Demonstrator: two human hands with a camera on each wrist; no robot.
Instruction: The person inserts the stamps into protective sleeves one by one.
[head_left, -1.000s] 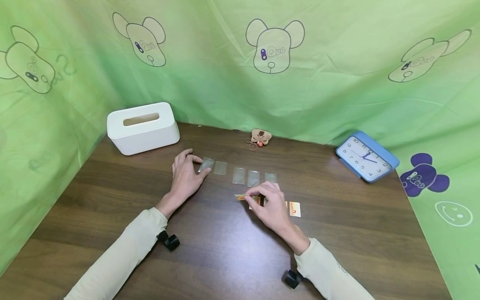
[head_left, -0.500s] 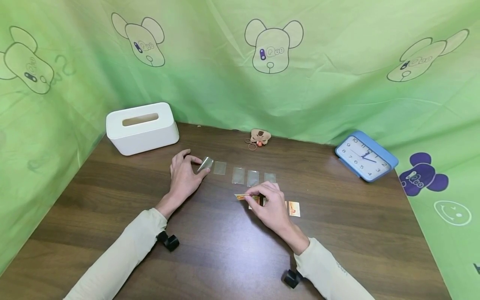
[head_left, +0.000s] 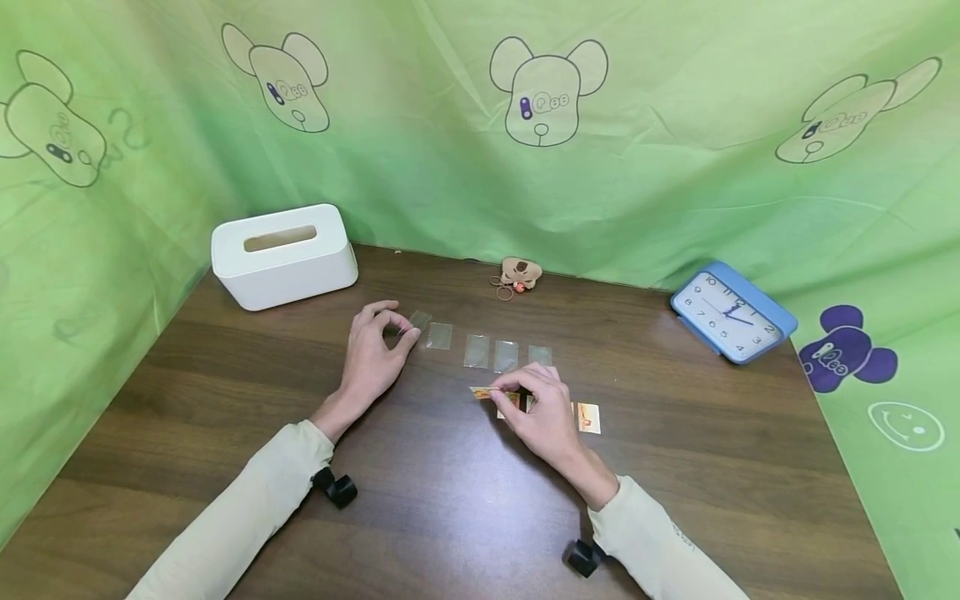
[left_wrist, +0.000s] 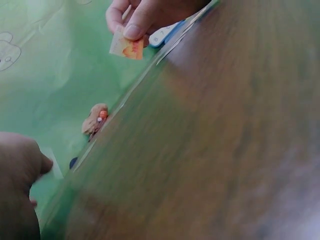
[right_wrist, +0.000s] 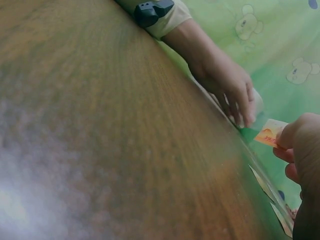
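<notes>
In the head view my left hand (head_left: 373,350) pinches a small clear plastic sleeve (head_left: 422,319) between thumb and forefinger. A pale strip of that sleeve (left_wrist: 56,165) shows beyond the fingers in the left wrist view. My right hand (head_left: 542,414) pinches a small orange and yellow printed card (head_left: 481,392) by its edge, tilted above the table. The same card (right_wrist: 270,133) is seen in the right wrist view. More clear sleeves (head_left: 476,352) lie in a row between the hands. Below and behind the right hand lie more printed cards (head_left: 589,418), partly hidden.
A white tissue box (head_left: 288,267) stands at the back left of the brown table (head_left: 435,508). At the back middle lies a plush keyring (head_left: 521,273). A blue clock (head_left: 735,312) leans at the back right. Green printed cloth (head_left: 420,150) hangs behind.
My left thumb and forefinger have closed together on the leftmost sleeve, which was bent between them and lifted at its edge. The right hand keeps its card in place.
</notes>
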